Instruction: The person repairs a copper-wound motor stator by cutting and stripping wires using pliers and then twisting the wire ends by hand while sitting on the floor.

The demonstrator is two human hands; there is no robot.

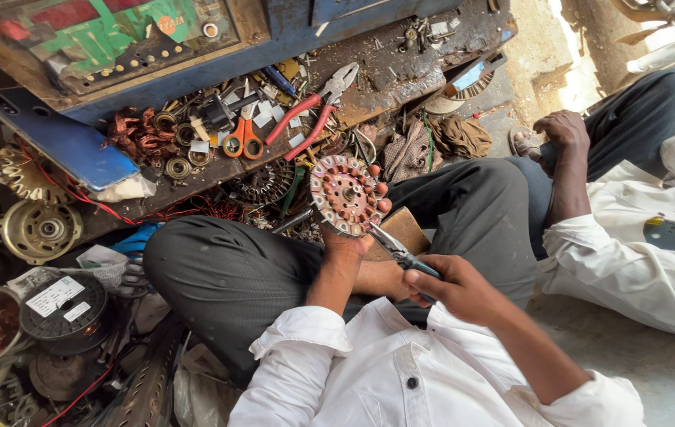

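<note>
Two hands work over the crossed legs of a person seated by a cluttered low bench [401,75]. Largest of what they hold is the round wound stator [345,194], raised above the knee; it looks heavy, rigid and metal, its copper coils likely fragile, so the rim seems the safest hold. Left hand [351,233] is clamped on that rim from below, fingertips curled over the edge. Right hand [452,286] is closed around small blue-handled pliers [398,251], whose tip touches the stator's lower edge.
</note>
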